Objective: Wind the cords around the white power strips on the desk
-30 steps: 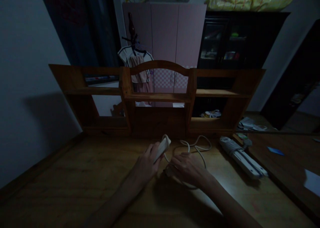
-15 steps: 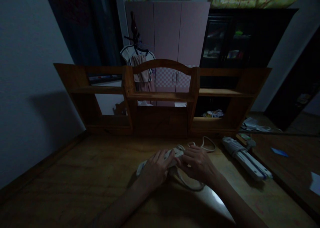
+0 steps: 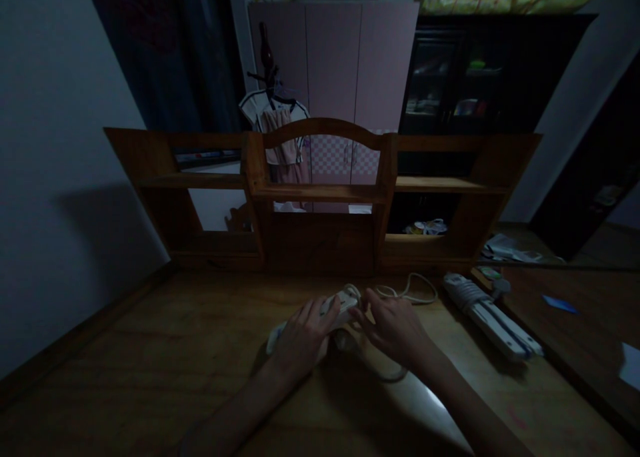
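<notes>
A white power strip lies across the wooden desk in dim light. My left hand is wrapped over its middle, fingers curled on it. My right hand sits just right of the strip's far end, fingers bent around its white cord, which loops away toward the back right and under my wrist.
A second white power strip with its cord wound round it lies at the right. A wooden shelf unit stands along the desk's back edge. A darker table with papers adjoins at the right. A wall runs along the left.
The power strip, held upright in my left hand a second ago, now lies flat under that hand. My right hand has shifted up to the strip's far end and the cord.
</notes>
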`<state>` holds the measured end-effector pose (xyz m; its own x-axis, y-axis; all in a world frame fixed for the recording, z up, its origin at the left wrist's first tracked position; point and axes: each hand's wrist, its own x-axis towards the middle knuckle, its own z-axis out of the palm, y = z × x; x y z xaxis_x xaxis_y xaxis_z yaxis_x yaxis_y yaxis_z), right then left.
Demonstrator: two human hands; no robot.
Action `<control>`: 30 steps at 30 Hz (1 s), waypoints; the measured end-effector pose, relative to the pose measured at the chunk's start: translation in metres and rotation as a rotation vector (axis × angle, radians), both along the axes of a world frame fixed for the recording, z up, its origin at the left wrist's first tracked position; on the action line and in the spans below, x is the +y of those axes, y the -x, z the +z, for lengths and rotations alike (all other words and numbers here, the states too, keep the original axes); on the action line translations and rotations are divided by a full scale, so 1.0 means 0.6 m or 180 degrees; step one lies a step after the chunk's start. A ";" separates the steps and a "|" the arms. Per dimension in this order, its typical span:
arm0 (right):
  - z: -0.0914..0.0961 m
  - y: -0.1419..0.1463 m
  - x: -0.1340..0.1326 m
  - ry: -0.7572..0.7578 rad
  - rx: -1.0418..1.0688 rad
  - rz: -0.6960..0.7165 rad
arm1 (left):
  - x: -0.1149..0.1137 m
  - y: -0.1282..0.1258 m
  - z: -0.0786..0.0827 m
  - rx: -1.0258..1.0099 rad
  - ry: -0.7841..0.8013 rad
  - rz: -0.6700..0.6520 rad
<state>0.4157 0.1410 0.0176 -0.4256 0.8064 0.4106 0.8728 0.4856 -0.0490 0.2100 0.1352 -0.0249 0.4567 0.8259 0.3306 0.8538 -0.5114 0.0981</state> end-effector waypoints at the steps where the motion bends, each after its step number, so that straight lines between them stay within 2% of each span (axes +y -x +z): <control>1: -0.001 -0.002 0.000 0.0043 0.0006 0.0035 | -0.001 -0.001 -0.001 0.0023 -0.0020 0.0000; 5: -0.007 -0.006 0.004 0.0076 -0.0052 0.0077 | 0.000 -0.001 -0.001 0.0114 -0.0058 0.0006; 9: -0.012 -0.004 0.005 -0.0099 -0.0311 0.0032 | 0.002 0.001 -0.001 0.0199 -0.0087 -0.0009; 14: -0.003 -0.003 0.005 -0.0210 -0.0450 0.0290 | 0.001 -0.001 -0.004 0.0243 -0.0099 -0.0031; 17: 0.008 -0.007 0.003 -0.0197 -0.0173 0.0550 | 0.000 -0.001 0.000 0.0214 -0.0074 -0.0081; 21: 0.029 -0.006 -0.012 0.0088 0.0475 0.1087 | 0.001 0.000 0.011 -0.0010 0.0009 0.0089; 24: 0.039 0.002 -0.027 0.0261 0.0799 0.1239 | 0.000 0.000 0.016 -0.0091 0.0080 0.0117; 27: 0.040 0.005 -0.030 0.0497 0.0990 0.1318 | -0.003 0.000 0.021 -0.0052 0.0131 -0.0081; 30: 0.037 -0.001 -0.021 0.0745 0.1247 0.1383 | -0.008 -0.001 0.029 0.0082 0.0142 -0.0485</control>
